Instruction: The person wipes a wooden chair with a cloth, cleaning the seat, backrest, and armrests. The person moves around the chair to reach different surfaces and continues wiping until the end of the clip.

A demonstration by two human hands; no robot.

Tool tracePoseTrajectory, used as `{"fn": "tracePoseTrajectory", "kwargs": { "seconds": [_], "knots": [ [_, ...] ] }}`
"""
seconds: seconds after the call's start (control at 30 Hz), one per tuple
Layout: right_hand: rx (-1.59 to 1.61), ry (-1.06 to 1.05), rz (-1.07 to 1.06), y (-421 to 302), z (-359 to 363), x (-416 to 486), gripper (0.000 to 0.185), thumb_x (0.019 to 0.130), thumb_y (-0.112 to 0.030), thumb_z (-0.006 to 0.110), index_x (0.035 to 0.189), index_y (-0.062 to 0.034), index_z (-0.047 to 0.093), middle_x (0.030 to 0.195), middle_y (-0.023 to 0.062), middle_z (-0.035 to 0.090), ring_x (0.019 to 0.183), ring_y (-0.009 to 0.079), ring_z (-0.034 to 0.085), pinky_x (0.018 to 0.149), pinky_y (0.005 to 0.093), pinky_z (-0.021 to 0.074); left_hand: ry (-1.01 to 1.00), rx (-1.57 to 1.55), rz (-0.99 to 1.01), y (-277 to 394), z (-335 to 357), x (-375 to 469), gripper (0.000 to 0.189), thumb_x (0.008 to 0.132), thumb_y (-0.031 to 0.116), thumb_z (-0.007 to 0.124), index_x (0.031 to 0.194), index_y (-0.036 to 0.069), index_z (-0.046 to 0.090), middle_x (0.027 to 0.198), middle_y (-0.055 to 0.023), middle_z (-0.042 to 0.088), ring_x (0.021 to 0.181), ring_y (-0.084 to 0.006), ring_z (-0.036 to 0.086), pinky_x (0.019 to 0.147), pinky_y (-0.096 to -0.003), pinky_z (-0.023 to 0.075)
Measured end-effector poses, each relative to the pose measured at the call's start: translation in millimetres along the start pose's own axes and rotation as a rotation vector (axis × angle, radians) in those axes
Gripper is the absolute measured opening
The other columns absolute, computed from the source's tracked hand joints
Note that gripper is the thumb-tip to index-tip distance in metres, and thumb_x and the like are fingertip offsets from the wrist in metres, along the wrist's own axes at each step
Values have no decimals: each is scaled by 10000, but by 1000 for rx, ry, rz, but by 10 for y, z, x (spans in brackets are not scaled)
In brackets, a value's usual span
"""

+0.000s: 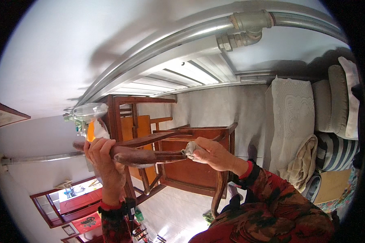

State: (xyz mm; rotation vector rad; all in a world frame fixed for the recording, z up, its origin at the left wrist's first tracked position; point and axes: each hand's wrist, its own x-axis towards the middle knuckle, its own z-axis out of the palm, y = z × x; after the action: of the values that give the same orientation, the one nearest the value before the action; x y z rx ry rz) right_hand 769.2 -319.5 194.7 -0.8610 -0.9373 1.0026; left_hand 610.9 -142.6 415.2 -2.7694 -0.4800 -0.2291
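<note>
A dark wooden armchair (191,177) stands before me, its seat panel visible below my hands. My left hand (106,161) grips the end of its curved top rail (133,155). In my right hand (216,155) is a crumpled pale cloth (190,150), pressed against a narrow upright of the chair's back. The fingers of that hand partly cover the cloth. One curved armrest (220,189) reaches down towards my patterned red and dark clothing.
A white radiator (182,73) and metal pipe (194,33) run along the wall. A wooden table (113,121) bears a clear plastic bag (91,111). To the right is a sofa with a white textured cover (292,118) and a striped cushion (337,152). Pale tiles (173,209) form the floor.
</note>
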Motion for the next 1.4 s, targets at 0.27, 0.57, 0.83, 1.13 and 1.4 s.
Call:
{"fn": "tracePoseTrajectory", "kwargs": {
  "seconds": [0.27,0.57,0.83,1.13,1.4],
  "knots": [
    [155,-41,-285,-153,205,423,441,1079,-422,321,1059,-73,589,1148,102,606,935,218,608,852,373,508,1,37,6,-38,25,-40,484,1013,527,359,1163,98,524,1139,-112,522,1169,-305,495,1143,-557,198],
    [-677,195,-78,1786,-155,-316,126,963,-120,527,957,-207,618,810,48,650,777,257,655,734,429,516,0,63,-1,-64,68,-66,613,923,617,513,1215,77,510,1177,-113,546,1212,-297,483,1175,-548,175],
    [-373,359,-218,992,306,-241,198,1024,-189,456,1036,-82,622,974,63,616,962,255,586,895,407,445,26,78,-1,-224,136,-174,650,895,622,561,1228,67,507,1187,-126,552,1205,-300,493,1175,-552,175],
    [-681,354,-94,998,268,-325,75,983,-164,524,1036,-147,573,920,76,622,927,283,625,896,471,479,38,119,92,-567,135,-328,515,899,465,621,1198,58,520,1213,-119,570,1197,-291,517,1183,-534,208],
    [-768,226,246,2838,-495,-693,135,965,-194,493,909,-109,581,798,92,602,851,315,625,782,492,487,319,72,195,-827,309,-289,190,886,94,635,1059,52,568,1021,-132,618,979,-273,592,1074,-550,365]
  ]
}}
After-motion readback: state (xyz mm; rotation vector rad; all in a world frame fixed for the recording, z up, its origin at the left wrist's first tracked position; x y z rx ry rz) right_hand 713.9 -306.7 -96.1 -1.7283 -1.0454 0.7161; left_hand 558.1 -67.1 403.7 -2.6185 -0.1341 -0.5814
